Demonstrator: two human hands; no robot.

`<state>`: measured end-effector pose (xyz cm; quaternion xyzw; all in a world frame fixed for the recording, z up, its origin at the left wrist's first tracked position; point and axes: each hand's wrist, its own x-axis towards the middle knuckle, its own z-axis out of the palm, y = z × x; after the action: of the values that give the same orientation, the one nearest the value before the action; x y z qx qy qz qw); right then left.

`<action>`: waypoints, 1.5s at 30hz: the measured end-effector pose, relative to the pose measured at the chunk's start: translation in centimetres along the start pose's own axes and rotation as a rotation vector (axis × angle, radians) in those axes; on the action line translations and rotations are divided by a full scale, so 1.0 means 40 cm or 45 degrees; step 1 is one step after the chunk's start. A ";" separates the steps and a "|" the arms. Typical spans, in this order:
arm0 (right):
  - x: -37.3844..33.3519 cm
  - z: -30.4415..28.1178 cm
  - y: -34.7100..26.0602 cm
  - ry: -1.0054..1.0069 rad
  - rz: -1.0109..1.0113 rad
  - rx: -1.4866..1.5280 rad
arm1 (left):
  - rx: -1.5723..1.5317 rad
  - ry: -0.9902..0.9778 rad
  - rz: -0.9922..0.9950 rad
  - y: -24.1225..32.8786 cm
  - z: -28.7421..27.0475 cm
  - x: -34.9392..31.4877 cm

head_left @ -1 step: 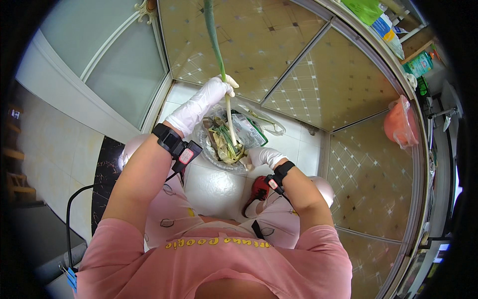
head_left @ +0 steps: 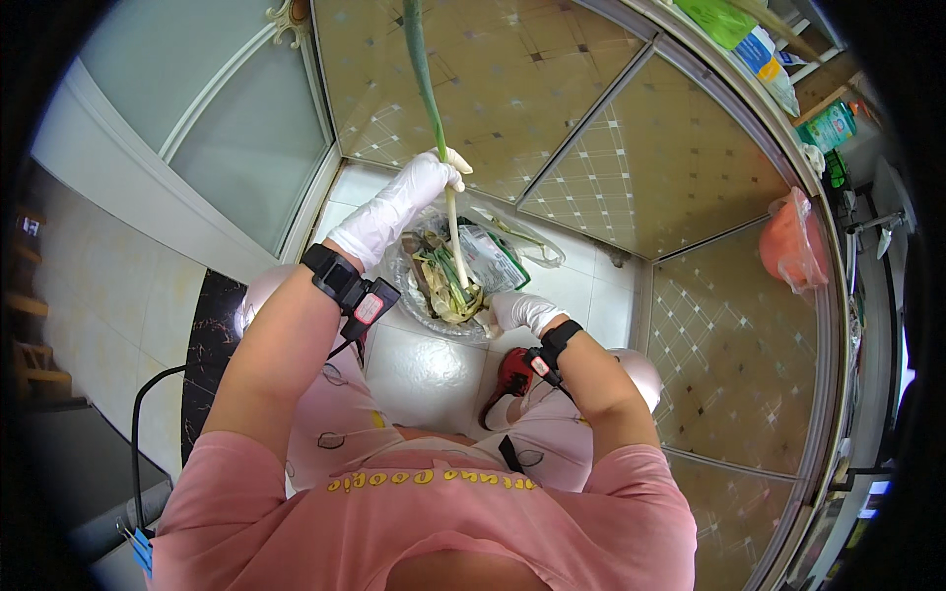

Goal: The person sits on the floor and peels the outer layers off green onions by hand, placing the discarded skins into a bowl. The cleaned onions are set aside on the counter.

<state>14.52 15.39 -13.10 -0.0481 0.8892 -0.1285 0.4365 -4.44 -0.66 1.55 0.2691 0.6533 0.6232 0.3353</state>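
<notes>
A long green onion [head_left: 424,89] is in my left hand [head_left: 419,187], which wears a white glove and closes around the stalk. Its green leaves rise toward the top of the view. The white end slants down over a round bin with a clear plastic liner [head_left: 397,278]. Inside the bin lie onion trimmings and dry peels [head_left: 434,281], beside a clear plastic package [head_left: 490,258]. My right hand [head_left: 522,311], also gloved, is at the bin's right rim, near the onion's lower end. Its fingers curl inward, and whatever they pinch is too small to make out.
Glossy patterned cabinet doors [head_left: 473,89] stand just beyond the bin. A frosted glass door [head_left: 256,128] is at the left. An orange bowl in a plastic bag [head_left: 791,244] hangs at the right cabinet. My red shoe [head_left: 512,374] stands near the bin on white floor tiles [head_left: 424,374].
</notes>
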 end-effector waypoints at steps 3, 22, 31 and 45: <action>0.030 0.018 0.038 0.055 -0.121 -0.147 | -0.031 -0.002 -0.021 -0.004 -0.001 -0.001; -0.279 -0.359 -0.157 1.518 -0.584 1.409 | 0.237 -0.267 -0.152 -0.060 0.058 0.003; -0.259 -0.389 -0.130 1.561 -0.543 1.759 | 0.081 -0.306 0.022 -0.018 0.088 -0.024; -0.393 -0.398 -0.096 2.001 -0.021 -0.458 | 0.216 -0.398 -0.004 -0.040 0.093 -0.023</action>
<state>11.51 17.77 9.30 -0.0196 0.9429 0.0172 -0.3320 -0.87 0.87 0.06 0.3888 0.6440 0.5159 0.4098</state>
